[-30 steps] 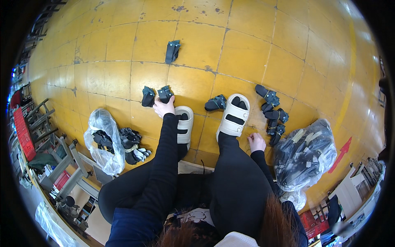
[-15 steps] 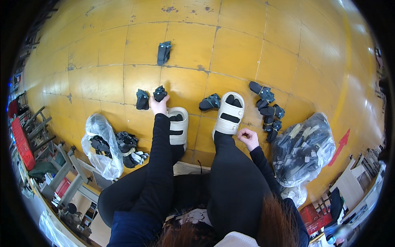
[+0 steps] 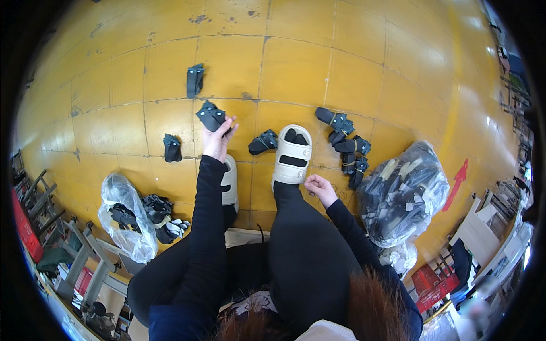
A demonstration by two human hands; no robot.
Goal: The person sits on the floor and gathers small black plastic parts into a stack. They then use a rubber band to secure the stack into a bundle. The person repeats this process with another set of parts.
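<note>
Clear plastic bag [image 3: 122, 219] of dark bundles lower left; larger bulging bag [image 3: 405, 193] right, red arrow marking [image 3: 458, 183] on yellow floor tiles [image 3: 296, 68] beside it. Left hand [image 3: 219, 139] stretched forward, fingers clamped on a dark folded sock bundle [image 3: 210, 116] just above the floor. Right hand [image 3: 319, 188] loosely curled beside the white sandal [image 3: 293, 154]; whether it holds anything, cannot tell. Bundle black, banded, squarish.
</note>
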